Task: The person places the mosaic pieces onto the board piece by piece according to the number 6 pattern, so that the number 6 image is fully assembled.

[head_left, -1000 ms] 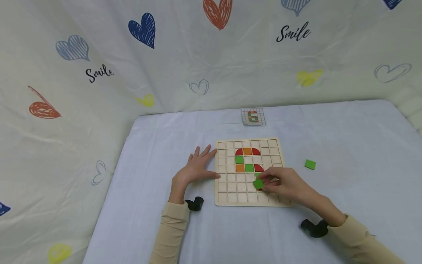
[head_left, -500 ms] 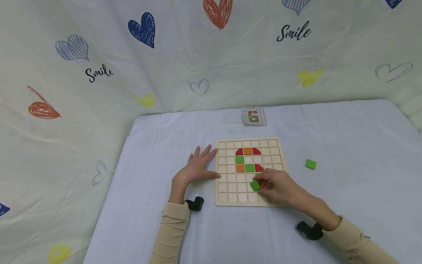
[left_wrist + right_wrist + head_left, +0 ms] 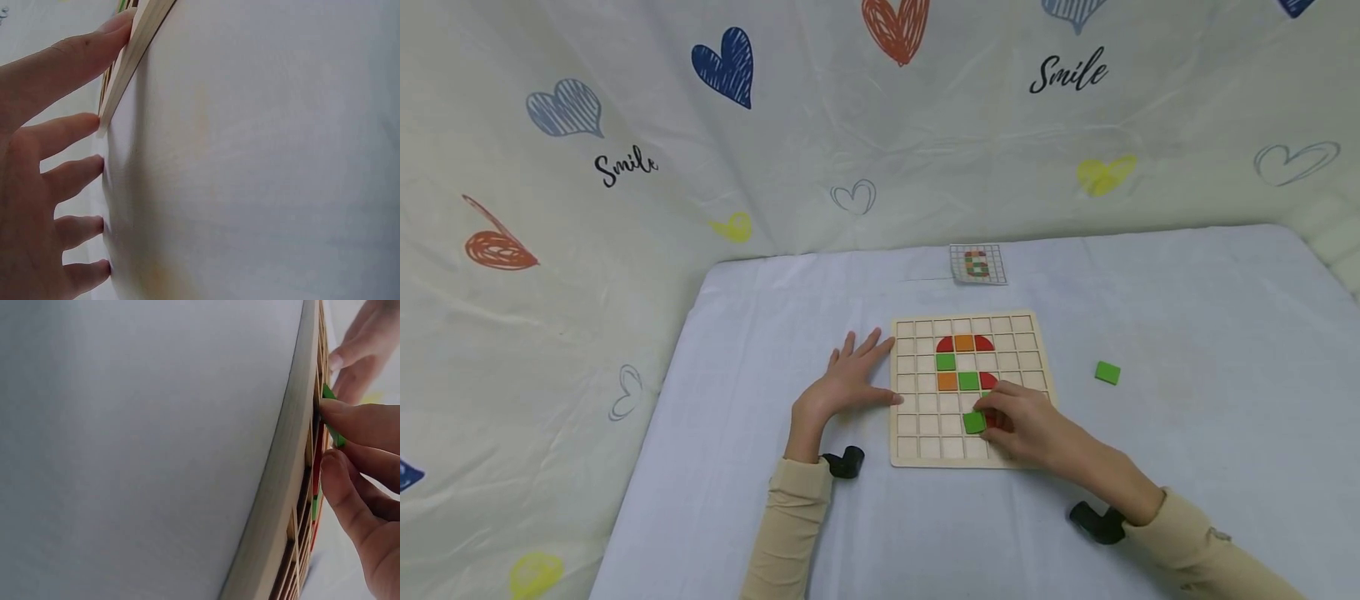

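Note:
A square wooden grid board lies on the white-covered table. My left hand is spread beside it, thumb and index fingertips at its left edge; in the left wrist view the thumb presses against the wooden side. Over the lower middle cells, my right hand pinches a green square tile by its right side. In the right wrist view that tile is tilted at the grid. Red quarter-round tiles, orange squares and green squares sit in cells; my right fingers hide some.
One loose green tile lies on the table right of the board. Behind the board is a small pattern card with a coloured figure on a grid. A curtain printed with hearts hangs behind the table.
My right hand has moved slightly left with the green tile, which has turned from a slant to nearly square with the grid. My left hand has stayed put.

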{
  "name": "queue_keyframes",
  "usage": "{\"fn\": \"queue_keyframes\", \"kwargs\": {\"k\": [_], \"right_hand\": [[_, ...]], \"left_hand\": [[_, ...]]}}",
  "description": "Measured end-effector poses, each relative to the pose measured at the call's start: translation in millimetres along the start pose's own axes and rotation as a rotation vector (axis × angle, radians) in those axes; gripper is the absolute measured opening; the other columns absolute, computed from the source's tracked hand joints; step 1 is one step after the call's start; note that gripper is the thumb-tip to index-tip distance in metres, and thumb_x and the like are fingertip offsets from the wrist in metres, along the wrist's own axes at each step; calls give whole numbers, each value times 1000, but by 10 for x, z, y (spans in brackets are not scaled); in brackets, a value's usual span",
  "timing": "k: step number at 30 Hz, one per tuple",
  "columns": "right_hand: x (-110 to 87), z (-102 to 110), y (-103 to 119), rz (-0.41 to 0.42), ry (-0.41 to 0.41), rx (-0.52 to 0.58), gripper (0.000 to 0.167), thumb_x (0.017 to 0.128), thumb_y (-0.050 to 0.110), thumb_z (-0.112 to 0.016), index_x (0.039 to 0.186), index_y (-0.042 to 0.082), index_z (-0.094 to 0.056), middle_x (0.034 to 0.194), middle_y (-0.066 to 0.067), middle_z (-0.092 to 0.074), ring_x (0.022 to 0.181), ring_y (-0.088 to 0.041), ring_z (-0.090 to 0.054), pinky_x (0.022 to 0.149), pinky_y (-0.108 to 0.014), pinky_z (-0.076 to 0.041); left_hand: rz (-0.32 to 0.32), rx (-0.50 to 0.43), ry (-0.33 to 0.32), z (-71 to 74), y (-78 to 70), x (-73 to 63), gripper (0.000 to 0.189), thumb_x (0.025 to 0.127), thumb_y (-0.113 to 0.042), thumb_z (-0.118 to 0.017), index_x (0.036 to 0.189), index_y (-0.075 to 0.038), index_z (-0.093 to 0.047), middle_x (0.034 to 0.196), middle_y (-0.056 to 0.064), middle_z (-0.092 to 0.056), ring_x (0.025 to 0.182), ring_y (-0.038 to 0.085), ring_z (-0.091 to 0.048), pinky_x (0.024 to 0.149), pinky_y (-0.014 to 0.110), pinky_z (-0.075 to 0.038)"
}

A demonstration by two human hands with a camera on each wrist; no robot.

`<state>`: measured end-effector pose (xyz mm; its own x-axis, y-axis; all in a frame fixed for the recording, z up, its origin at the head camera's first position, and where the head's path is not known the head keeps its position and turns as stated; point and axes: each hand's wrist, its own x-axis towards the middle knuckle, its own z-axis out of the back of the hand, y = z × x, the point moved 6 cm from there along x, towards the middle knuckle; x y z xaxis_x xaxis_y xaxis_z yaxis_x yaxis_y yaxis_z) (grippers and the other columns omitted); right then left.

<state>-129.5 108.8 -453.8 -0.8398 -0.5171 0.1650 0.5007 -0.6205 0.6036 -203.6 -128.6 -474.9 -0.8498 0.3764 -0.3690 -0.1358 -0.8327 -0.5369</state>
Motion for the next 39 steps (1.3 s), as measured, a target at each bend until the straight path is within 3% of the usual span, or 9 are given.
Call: {"fn": "queue_keyframes", "kwargs": {"k": [14, 18, 31, 39], "right_hand": [[-5, 11, -18, -44, 29, 3, 27, 77, 2, -88, 101, 3, -75, 88, 1, -60, 76, -8, -51, 61, -19, -47], [-52, 58, -47, -32, 0, 11, 27, 77, -1, -86, 102, 5, -76, 89, 2, -62, 75, -8, -52, 61, -19, -49], [-434, 396, -344, 29, -152, -41, 33, 72, -2, -89, 99, 12, -77, 91, 7, -67, 72, -3, -51, 57, -17, -46], [-652, 500, -521, -68, -156, -161, 39, 66, 5, -95, 100, 11, -78, 94, 8, -69, 76, -4, -53, 62, -21, -51]], "left_hand": [[4, 0, 2, -10, -7, 14, 94, 88, -41, -80, 165, -25, -28, 174, -1, -9, 160, 36, 11, 128, 59, 1], [6, 2, 3, -14, 2, 11, 94, 88, -41, -80, 165, -25, -28, 174, -2, -9, 160, 36, 11, 128, 58, 1], [-35, 15, -1, 0, 22, 11, 93, 89, -42, -79, 164, -24, -29, 174, 0, -11, 160, 35, 9, 129, 55, -2], [-37, -4, -1, 5, 46, 9, 92, 89, -40, -80, 164, -24, -30, 174, 1, -13, 160, 34, 9, 130, 53, 0]]}}
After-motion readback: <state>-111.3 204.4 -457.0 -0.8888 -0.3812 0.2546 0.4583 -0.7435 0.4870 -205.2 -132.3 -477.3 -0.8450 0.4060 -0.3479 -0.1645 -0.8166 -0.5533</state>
